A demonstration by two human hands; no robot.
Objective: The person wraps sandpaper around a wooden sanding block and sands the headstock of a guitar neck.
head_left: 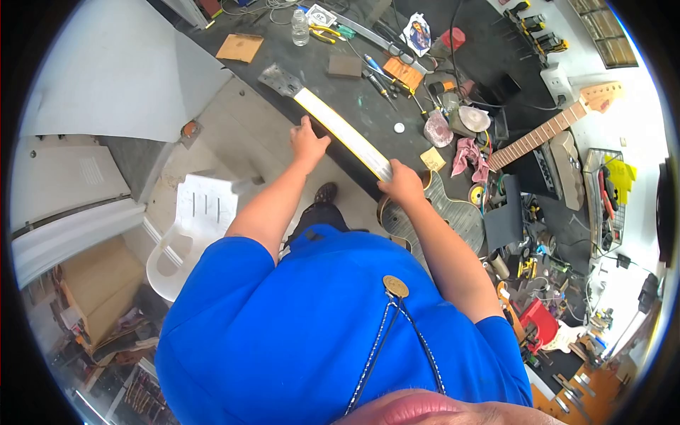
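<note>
An electric guitar with a grey, wood-grained body (453, 212) lies along the bench's near edge, its grey headstock (280, 80) pointing to the upper left. A long, bright pale strip with yellow edges (340, 129) runs along the top of the neck; glare hides whether it is a straight bar or a taped fretboard. Beside the neck's near edge, toward the headstock, my left hand (309, 145) is closed, with some fingers hidden. My right hand (405, 184) grips the strip's end by the body, fingers wrapped over it.
The dark bench (283, 53) holds a clear bottle (300, 28), screwdrivers, pliers and a yellow note (432, 159). Another guitar neck (542, 134) slants up at the right. A white plastic chair (202, 212) stands at the left. Tools and parts crowd the lower right.
</note>
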